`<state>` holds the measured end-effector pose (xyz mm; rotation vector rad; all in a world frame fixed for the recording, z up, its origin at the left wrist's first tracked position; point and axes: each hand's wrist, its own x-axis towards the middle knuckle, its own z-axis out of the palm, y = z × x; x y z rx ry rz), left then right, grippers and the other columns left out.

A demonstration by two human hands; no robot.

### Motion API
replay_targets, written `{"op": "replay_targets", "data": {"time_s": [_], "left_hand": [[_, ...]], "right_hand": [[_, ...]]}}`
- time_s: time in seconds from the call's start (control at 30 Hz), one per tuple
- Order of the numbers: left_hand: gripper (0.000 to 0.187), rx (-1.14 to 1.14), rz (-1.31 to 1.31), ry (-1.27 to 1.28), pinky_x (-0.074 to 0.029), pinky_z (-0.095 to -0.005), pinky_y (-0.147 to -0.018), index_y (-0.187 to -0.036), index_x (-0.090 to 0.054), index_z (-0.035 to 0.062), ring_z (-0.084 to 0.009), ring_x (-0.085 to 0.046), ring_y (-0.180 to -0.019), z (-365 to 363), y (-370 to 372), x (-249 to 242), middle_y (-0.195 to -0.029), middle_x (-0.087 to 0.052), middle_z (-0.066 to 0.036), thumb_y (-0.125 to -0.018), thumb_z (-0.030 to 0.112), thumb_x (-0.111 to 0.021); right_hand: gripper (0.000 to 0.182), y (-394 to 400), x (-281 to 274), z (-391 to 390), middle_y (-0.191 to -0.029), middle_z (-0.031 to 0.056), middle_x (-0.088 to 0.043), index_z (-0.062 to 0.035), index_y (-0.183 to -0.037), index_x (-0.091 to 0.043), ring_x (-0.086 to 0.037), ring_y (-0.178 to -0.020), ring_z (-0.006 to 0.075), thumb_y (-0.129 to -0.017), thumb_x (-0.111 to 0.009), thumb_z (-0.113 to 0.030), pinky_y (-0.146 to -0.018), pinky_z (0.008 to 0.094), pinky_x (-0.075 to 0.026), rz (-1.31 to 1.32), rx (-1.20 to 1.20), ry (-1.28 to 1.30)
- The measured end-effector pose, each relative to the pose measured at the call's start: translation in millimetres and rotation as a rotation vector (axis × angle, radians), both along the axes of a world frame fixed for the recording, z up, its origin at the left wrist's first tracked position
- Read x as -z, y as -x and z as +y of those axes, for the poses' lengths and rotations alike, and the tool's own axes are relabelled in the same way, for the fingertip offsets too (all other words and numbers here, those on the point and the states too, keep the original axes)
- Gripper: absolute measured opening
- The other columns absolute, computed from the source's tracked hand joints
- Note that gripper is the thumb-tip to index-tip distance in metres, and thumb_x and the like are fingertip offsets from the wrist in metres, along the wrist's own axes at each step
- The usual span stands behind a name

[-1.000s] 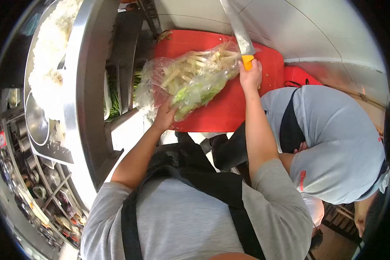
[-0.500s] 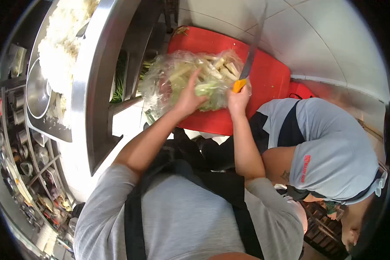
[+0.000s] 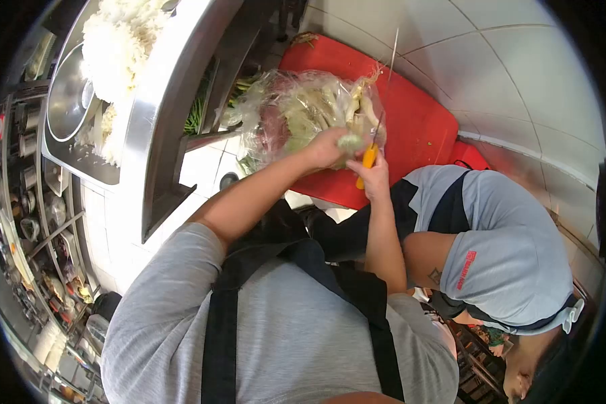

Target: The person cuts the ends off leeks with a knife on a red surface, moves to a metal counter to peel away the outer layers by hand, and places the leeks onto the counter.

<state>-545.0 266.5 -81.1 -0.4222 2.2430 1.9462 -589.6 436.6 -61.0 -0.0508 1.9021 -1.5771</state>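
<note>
My right hand (image 3: 377,180) is closed around the yellow handle (image 3: 369,159) of a knife. The long, thin blade (image 3: 390,74) points away from me, over the red board. Close beside it, my left hand (image 3: 327,148) grips a blurred, pale green vegetable piece (image 3: 350,142) near the handle end of the blade. Beyond my hands, a clear plastic bag (image 3: 266,101) lies on the red surface (image 3: 417,118). Pale green and whitish vegetable stalks (image 3: 316,108) show in and on it, some with rooty ends at the right.
At left, a steel counter (image 3: 156,87) carries a tray of white rice-like food (image 3: 118,57) and a metal bowl (image 3: 71,94). Green stalks (image 3: 196,111) sit on a lower shelf. A co-worker in a grey shirt (image 3: 512,236) bends down close at my right. White tiled wall (image 3: 505,74) stands behind.
My left hand has moved right from over the bag to beside the knife, now closed on the vegetable piece. The knife has turned, its blade appearing thinner. The stalks in the bag have shifted.
</note>
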Motion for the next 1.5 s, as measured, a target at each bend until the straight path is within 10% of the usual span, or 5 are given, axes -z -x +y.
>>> {"op": "replay_targets", "data": {"time_s": [0.3,0.6,0.7,0.93,1.5], "left_hand": [[0.028,-0.086,-0.370,-0.805,-0.044,-0.0365,-0.076,-0.103,-0.053,0.0065,-0.0200,-0.053,-0.094,-9.5,14.6,12.0,-0.096,-0.053,-0.005,-0.079,0.020,-0.062],[0.042,-0.438,0.424,0.811,-0.046,-0.0445,-0.085,-0.116,-0.056,0.0115,-0.0379,-0.055,-0.099,-11.0,136.5,72.9,-0.112,-0.056,-0.022,-0.074,0.008,-0.058],[0.034,0.015,-0.253,0.584,-0.046,-0.0438,-0.085,-0.108,-0.062,0.0099,-0.0366,-0.055,-0.100,-22.4,143.1,85.1,-0.106,-0.060,-0.018,-0.074,0.008,-0.059],[0.015,0.046,0.421,0.499,-0.048,-0.0402,-0.076,-0.091,-0.066,0.0060,-0.0320,-0.060,-0.085,-45.2,49.8,21.5,-0.088,-0.062,-0.015,-0.079,0.009,-0.058],[0.020,-0.015,-0.088,-0.485,-0.039,-0.0234,-0.084,-0.101,-0.058,0.0010,-0.0098,-0.050,-0.091,-40.2,-46.3,38.2,-0.097,-0.055,-0.002,-0.087,0.012,-0.048]], "right_hand": [[0.037,-18.2,11.4,-32.9,-0.075,-0.0021,-0.047,-0.0093,-0.085,-0.049,-0.048,-0.067,0.0096,-0.062,-0.076,0.000,-0.061,0.0258,-0.043,0.100,0.252,0.015],[0.030,-35.5,26.5,-20.5,-0.076,-0.0002,-0.047,-0.0066,-0.084,-0.048,-0.046,-0.070,0.0111,-0.062,-0.068,-0.003,-0.064,0.0275,-0.042,0.247,0.241,-0.107],[0.044,-41.2,33.7,-17.3,-0.085,0.0040,-0.051,-0.0040,-0.096,-0.046,-0.050,-0.078,0.0144,-0.059,-0.070,-0.003,-0.071,0.0302,-0.044,0.321,0.202,-0.130],[0.090,-25.7,22.9,-29.2,-0.119,0.0122,-0.048,-0.0011,-0.132,-0.032,-0.049,-0.108,0.0217,-0.054,-0.075,-0.004,-0.094,0.0332,-0.042,0.576,0.211,-0.211],[0.053,-41.6,33.2,-72.7,-0.088,0.0069,-0.062,-0.0026,-0.100,-0.055,-0.058,-0.077,0.0166,-0.057,-0.081,-0.018,-0.070,0.0312,-0.048,0.319,0.150,0.002]]}}
